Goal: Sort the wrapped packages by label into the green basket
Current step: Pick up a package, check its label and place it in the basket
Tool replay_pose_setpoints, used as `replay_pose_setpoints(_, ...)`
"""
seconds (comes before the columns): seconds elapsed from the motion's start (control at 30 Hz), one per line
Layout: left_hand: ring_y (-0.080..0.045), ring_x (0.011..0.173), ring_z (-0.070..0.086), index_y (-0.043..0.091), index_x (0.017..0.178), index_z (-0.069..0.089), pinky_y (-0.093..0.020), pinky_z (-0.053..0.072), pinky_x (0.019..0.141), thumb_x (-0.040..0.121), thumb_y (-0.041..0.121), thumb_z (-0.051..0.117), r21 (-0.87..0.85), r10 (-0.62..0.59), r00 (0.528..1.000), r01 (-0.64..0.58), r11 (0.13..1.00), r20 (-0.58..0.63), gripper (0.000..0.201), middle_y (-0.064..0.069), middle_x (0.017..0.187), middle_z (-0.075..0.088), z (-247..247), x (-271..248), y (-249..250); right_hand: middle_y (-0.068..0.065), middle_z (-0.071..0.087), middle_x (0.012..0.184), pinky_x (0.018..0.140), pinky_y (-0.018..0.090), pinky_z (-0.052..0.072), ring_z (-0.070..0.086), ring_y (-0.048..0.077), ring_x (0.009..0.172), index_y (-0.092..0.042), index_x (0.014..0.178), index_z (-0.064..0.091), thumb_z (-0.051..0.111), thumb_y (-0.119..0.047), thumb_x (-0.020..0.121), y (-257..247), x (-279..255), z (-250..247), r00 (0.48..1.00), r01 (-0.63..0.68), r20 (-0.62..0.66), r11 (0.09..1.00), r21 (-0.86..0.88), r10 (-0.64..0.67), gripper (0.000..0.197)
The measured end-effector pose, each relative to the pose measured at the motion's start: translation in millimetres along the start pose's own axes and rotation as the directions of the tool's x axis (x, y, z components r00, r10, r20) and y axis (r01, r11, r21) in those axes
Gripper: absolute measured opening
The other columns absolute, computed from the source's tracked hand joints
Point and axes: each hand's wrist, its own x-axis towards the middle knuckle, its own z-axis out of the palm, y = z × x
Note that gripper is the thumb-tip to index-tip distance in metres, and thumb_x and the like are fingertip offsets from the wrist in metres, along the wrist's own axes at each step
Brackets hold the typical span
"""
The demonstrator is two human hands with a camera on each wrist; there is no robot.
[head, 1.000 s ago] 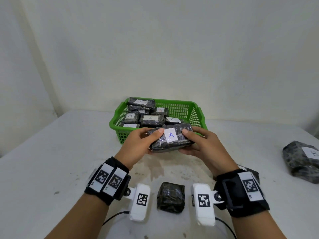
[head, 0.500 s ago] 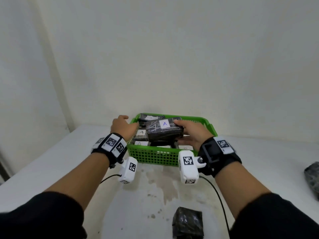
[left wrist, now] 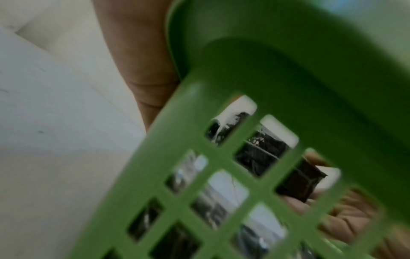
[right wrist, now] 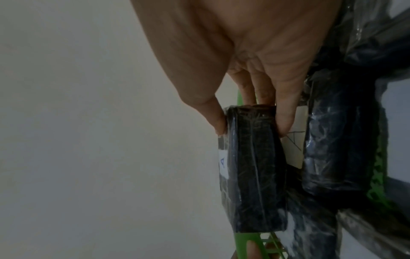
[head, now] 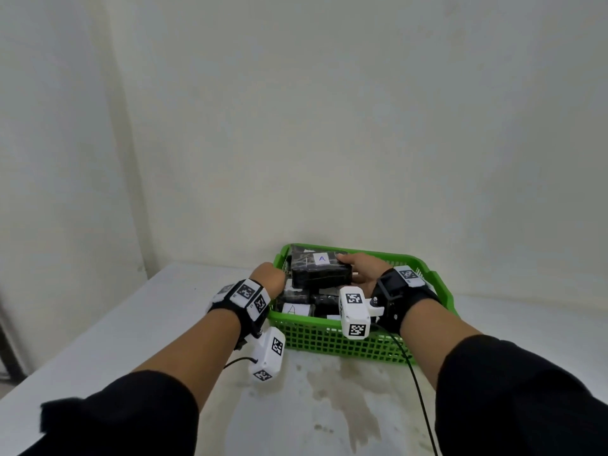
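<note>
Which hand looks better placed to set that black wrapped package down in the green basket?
Right hand: it pinches the black wrapped package above the green plastic basket. Left hand rests at the rim.

A white paper label (head: 321,258) on top of a black wrapped package (head: 320,273) reads "A" in blue handwriting. In the right wrist view another white label (right wrist: 294,145), on a package below the first, shows a hand-drawn "A" in dark ink. A third label (head: 295,310) near the front of the green basket (head: 332,342) carries a thin, faint mark resembling "A". The white wrist camera housings (head: 354,311) bear black-and-white square code markers, with no readable words.
</note>
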Motion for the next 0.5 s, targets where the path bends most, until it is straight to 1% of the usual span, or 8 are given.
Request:
replay_pose_setpoints(0.03, -0.015, 0.062, 0.042, 0.013, 0.064, 0.038, -0.032, 0.038, 0.07, 0.101, 0.004, 0.041, 0.029, 0.015, 1.0, -0.015, 0.999, -0.015, 0.038, -0.004, 0.069, 0.039, 0.9, 0.3, -0.5, 0.013, 0.065, 0.092, 0.063, 0.044, 0.064, 0.064, 0.026, 0.077, -0.009, 0.09, 0.062, 0.069, -0.017, 0.1, 0.7, 1.4, 1.8, 1.0, -0.004, -0.01, 1.0, -0.01, 0.003, 0.014)
replay_pose_setpoints(0.1, -0.016, 0.06, 0.038, 0.01, 0.066, 0.037, -0.03, 0.032, 0.062, 0.099, 0.005, 0.043, 0.086, 0.023, 1.0, -0.021, 0.996, -0.02, 0.034, -0.006, 0.07, 0.041, 0.6, 1.7, -3.6, 0.014, 0.071, 0.105, 0.087, 0.058, 0.061, 0.071, 0.03, 0.094, -0.01, 0.094, 0.066, 0.076, -0.027, 0.093, 3.0, 8.8, 3.8, 1.0, 0.001, -0.021, 0.997, -0.075, -0.003, 0.019)
replay_pose_setpoints(0.13, -0.017, 0.061, 0.04, 0.01, 0.067, 0.038, -0.031, 0.03, 0.058, 0.099, 0.006, 0.044, 0.083, 0.026, 1.0, -0.026, 0.996, -0.006, 0.033, -0.006, 0.071, 0.042, 0.4, 1.1, -4.8, 0.013, 0.072, 0.107, 0.093, 0.059, 0.06, 0.072, 0.031, 0.1, -0.01, 0.096, 0.068, 0.079, -0.028, 0.09, 3.8, 11.9, 3.7, 1.0, 0.01, -0.018, 0.994, -0.106, -0.012, 0.022)
replay_pose_setpoints(0.17, -0.019, 0.063, 0.043, 0.01, 0.068, 0.04, -0.032, 0.03, 0.055, 0.098, 0.007, 0.045, 0.07, 0.035, 0.999, -0.035, 0.997, -0.002, 0.031, -0.007, 0.071, 0.043, 0.7, 1.6, -6.2, 0.011, 0.072, 0.104, 0.096, 0.058, 0.058, 0.072, 0.029, 0.099, -0.01, 0.096, 0.069, 0.08, -0.027, 0.089, 4.4, 13.8, 3.7, 1.0, 0.013, -0.015, 0.992, -0.129, -0.015, 0.021)
replay_pose_setpoints(0.23, -0.026, 0.074, 0.049, 0.008, 0.073, 0.045, -0.03, 0.031, 0.054, 0.097, 0.009, 0.045, 0.052, 0.051, 0.999, -0.05, 0.997, -0.004, 0.024, -0.008, 0.074, 0.048, 1.2, 2.2, -7.8, 0.007, 0.069, 0.092, 0.098, 0.056, 0.058, 0.069, 0.027, 0.092, -0.008, 0.093, 0.069, 0.08, -0.021, 0.09, 3.0, 9.9, 5.2, 1.0, 0.01, -0.018, 0.986, -0.167, -0.013, 0.017)
replay_pose_setpoints(0.3, -0.028, 0.083, 0.051, 0.005, 0.084, 0.05, -0.03, 0.033, 0.057, 0.097, 0.01, 0.045, 0.054, 0.055, 0.999, -0.055, 0.997, 0.001, 0.015, -0.009, 0.081, 0.051, 1.5, 2.6, -8.5, 0.007, 0.07, 0.095, 0.093, 0.057, 0.06, 0.071, 0.027, 0.088, -0.005, 0.098, 0.071, 0.082, -0.016, 0.088, 1.8, 8.3, 5.7, 0.999, 0.019, -0.035, 0.985, -0.169, -0.025, 0.019)
replay_pose_setpoints(0.43, -0.028, 0.085, 0.05, 0.003, 0.092, 0.049, -0.03, 0.032, 0.057, 0.097, 0.01, 0.044, 0.049, 0.078, 0.997, -0.078, 0.996, 0.002, 0.01, -0.005, 0.077, 0.047, 2.0, 1.5, -9.3, 0.009, 0.071, 0.097, 0.09, 0.055, 0.061, 0.071, 0.026, 0.078, -0.005, 0.099, 0.07, 0.08, -0.011, 0.088, 2.4, 10.1, 6.1, 0.999, 0.029, -0.04, 0.991, -0.133, -0.034, 0.016)
replay_pose_setpoints(0.5, -0.028, 0.085, 0.051, 0.003, 0.091, 0.05, -0.03, 0.032, 0.058, 0.097, 0.011, 0.044, 0.036, 0.081, 0.997, -0.081, 0.996, -0.001, 0.011, -0.006, 0.078, 0.048, 2.4, 2.2, -9.8, 0.012, 0.071, 0.103, 0.088, 0.056, 0.061, 0.071, 0.028, 0.08, -0.006, 0.099, 0.07, 0.081, -0.011, 0.087, 2.0, 11.1, 7.1, 0.998, 0.028, -0.045, 0.993, -0.119, -0.034, 0.018)
